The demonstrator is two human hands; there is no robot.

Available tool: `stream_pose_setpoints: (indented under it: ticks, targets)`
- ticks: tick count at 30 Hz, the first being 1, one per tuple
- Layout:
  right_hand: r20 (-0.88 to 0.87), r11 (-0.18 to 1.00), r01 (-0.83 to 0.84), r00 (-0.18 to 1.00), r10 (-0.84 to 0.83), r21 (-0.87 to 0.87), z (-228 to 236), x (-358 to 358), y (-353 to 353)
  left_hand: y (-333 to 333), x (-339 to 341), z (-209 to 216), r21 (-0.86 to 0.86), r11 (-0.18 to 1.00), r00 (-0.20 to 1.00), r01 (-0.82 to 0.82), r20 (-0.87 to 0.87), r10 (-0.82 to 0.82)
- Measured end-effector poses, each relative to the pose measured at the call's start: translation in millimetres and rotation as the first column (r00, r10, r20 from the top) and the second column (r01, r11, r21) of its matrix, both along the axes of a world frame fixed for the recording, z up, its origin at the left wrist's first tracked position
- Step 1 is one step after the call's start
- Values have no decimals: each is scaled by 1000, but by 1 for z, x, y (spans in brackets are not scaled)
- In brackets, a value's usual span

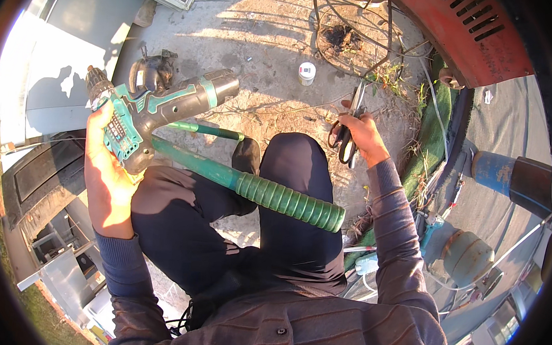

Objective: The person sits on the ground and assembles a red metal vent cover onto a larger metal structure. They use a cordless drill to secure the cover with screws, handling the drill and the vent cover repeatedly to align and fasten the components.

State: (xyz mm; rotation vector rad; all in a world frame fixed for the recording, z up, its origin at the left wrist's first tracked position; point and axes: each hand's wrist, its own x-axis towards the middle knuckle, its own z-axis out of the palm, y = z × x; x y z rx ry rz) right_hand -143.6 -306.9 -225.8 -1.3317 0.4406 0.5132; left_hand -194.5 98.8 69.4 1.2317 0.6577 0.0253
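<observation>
My left hand (110, 176) is wrapped around the body of a teal and black cordless drill (167, 104), its chuck pointing up and left and its handle reaching right. From beside the drill a green tube (195, 161) with a ribbed green grip (290, 201) runs across my legs; how its far end meets the drill is hidden. A thinner green rod (211, 131) shows past my knee. On the right, my right hand (366, 135) closes on black-handled scissors (346, 144), blades pointing away from me, apart from the drill and tube.
A small white tub (306, 73) stands on the concrete ahead. Beyond it is a bent metal frame (316, 31) around dark debris. A black object (151, 72) lies behind the drill. A red metal panel (476, 42) is at upper right, a rusty blue cylinder (493, 172) at far right.
</observation>
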Motion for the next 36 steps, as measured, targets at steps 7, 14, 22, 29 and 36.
stream_pose_setpoints:
  ticks: [7,14,22,29,36]
  targets:
    - [-9,724,-421,867,498,-546,18,112,81,1,-7,-3,-42,996,996,-85,35,86]
    - [-185,188,-447,665,724,-874,-19,146,133,10,-2,-8,-225,974,1000,9,11,-7]
    - [-119,288,-407,730,672,-867,-23,141,118,-6,43,-15,-193,981,974,35,-214,-77]
    - [-187,307,-490,726,662,-816,45,79,74,-25,40,-19,-175,984,972,40,-223,-79]
    - [-515,188,-671,692,505,-717,161,-58,-22,-49,-6,-27,38,996,977,86,-199,-76]
